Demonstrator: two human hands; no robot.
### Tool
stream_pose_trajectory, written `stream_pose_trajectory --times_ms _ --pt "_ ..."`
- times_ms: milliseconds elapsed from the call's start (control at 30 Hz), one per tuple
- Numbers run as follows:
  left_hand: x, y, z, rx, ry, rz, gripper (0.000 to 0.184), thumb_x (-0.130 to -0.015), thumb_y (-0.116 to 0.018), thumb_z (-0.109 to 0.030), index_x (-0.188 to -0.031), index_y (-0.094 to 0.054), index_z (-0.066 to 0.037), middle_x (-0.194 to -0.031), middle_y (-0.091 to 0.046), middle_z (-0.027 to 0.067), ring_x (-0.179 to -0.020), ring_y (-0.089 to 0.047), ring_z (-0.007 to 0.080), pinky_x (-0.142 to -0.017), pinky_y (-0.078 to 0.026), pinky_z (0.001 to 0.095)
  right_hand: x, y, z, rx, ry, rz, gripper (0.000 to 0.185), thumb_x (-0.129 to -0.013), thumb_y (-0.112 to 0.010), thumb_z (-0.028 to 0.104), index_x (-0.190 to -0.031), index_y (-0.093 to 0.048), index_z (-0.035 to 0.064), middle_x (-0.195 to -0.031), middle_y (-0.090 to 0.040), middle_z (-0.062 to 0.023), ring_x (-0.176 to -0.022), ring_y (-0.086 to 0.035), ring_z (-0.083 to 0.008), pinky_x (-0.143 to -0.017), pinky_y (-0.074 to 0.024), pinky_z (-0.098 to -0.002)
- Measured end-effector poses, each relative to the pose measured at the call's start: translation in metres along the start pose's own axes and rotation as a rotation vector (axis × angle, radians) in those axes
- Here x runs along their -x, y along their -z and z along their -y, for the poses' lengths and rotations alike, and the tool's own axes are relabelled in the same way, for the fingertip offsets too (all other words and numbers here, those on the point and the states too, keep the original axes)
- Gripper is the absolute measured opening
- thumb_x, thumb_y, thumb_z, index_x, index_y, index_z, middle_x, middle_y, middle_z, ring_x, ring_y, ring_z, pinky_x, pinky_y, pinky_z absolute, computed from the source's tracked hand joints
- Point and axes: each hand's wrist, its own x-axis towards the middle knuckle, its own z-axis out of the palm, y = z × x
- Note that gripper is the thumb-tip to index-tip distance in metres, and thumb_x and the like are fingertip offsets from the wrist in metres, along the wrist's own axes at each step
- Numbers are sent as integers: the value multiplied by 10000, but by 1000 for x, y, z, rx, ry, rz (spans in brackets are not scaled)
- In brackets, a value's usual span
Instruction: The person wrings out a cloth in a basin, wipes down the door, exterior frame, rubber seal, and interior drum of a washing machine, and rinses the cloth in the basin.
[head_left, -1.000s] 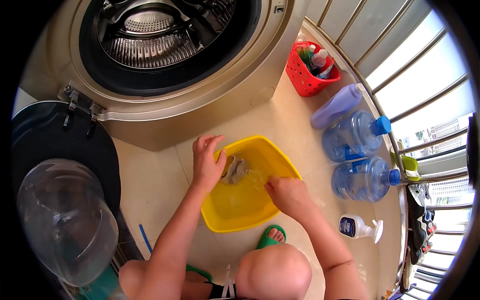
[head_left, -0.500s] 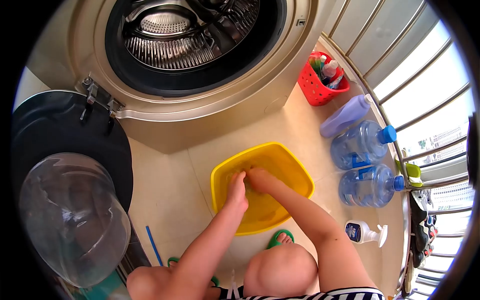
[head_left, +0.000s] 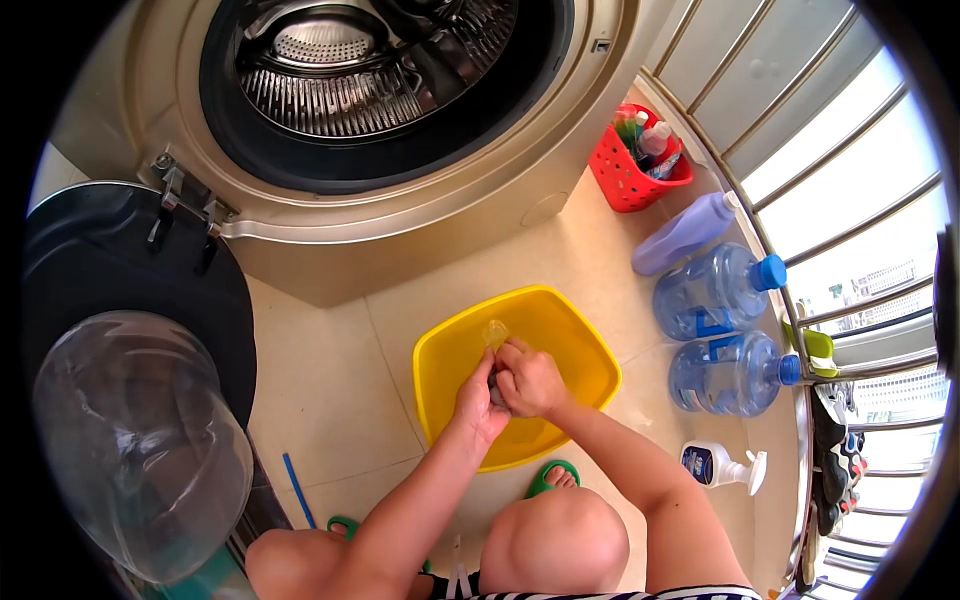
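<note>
A small translucent piece (head_left: 494,331) pokes up past the fingertips, over the yellow basin (head_left: 580,362). From where I stand I can't make out whether it is plastic or wet cloth, nor whether the greyish bit lower down between the palms belongs to it. The left hand (head_left: 480,406) and the right hand (head_left: 533,383) are pressed together, fingers curled and pinched around it.

The basin sits on the tiled floor, just in front of the person's green slippers (head_left: 539,486). On the far side stands a washing machine (head_left: 400,218), its door (head_left: 150,450) swung out to the left. A blue stick (head_left: 298,490) lies on the near left floor. Along the right, from far to near, are a red basket (head_left: 617,177) of bottles, a purple bottle (head_left: 685,236), two water jugs (head_left: 705,290) and a white spray bottle (head_left: 712,466) on its side.
</note>
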Motion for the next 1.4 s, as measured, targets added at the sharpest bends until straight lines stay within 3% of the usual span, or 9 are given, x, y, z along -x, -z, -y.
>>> stream_pose_trajectory --times_ms 233,500,567,667,733,1000,1100,1267,1400 --pt "-14 5 -5 -110 -185 -431 414 -1018 -365 -406 -1272 -494 -106 -1276 -552 56 -1120 -543 183 -982 -407 338 -24 -15 -60 205 -265 114 242 -857 -531 164 -1029 -568 -1 -1131 -531 -281 -878 -627 -424 -810 -526 -476" --pt "-31 29 -5 13 -190 -389 440 -1016 -316 -407 -1289 -495 -113 -1291 -554 51 -1160 -525 203 -1049 -346 400 -35 -38 -59 464 -335 693 302 -818 -617 148 -1095 -577 34 -1093 -625 -217 -1004 -620 -385 -846 -505 -467" --pt "-30 29 -6 -50 -186 -415 449 -1013 -304 -432 -1271 -515 -130 -1288 -561 46 -1175 -518 217 -1081 -305 456 -40 -45 -56 409 -346 628 285 -827 -611 155 -1084 -578 36 -1032 -645 -208 -996 -626 -376 -838 -507 -459" --pt "-39 54 -4 35 -148 -373 424 -1013 -312 -392 -1207 -536 -90 -1186 -604 49 -1069 -572 219 -968 -441 386 -39 -28 -5 130 -368 483 243 -852 -595 170 -1049 -583 28 -939 -660 -208 -932 -639 -374 -794 -510 -449" --pt "-46 85 -7 194 -144 243 457 -999 -282 -426 -1146 -563 -97 -1087 -633 57 -1001 -606 231 -886 -486 407 -28 -5 41 -135 -269 280 188 -874 -586 172 -979 -593 16 -852 -647 -210 -805 -642 -372 -715 -506 -444" --pt "-5 21 -18 30 32 175 263 -973 -418 -237 -1119 -575 -85 -1058 -628 100 -948 -618 246 -863 -505 367 7 -1 58 -81 255 -14 153 -857 -623 149 -771 -569 36 -663 -570 -143 -545 -560 -336 -501 -470 -414" --pt "-18 33 -8 196 -100 294 212 -978 -435 -199 -1124 -540 -86 -1060 -617 76 -946 -613 216 -806 -520 335 -4 -5 32 52 179 -77 187 -848 -627 175 -734 -558 43 -664 -590 -143 -573 -598 -326 -517 -504 -424" --pt "-10 6 -21 96 -216 1 221 -978 -444 -168 -1153 -537 -71 -1072 -602 77 -941 -599 195 -846 -506 329 -16 -4 1 253 175 -68 239 -874 -609 234 -736 -547 48 -707 -598 -135 -591 -605 -330 -520 -505 -425" --pt "-5 3 -29 91 -311 -373 243 -973 -490 -206 -1158 -544 -58 -1095 -607 66 -1004 -586 186 -940 -460 348 -18 -5 -23 445 -33 120 162 -884 -587 224 -885 -566 64 -918 -601 -146 -854 -617 -312 -668 -520 -448"
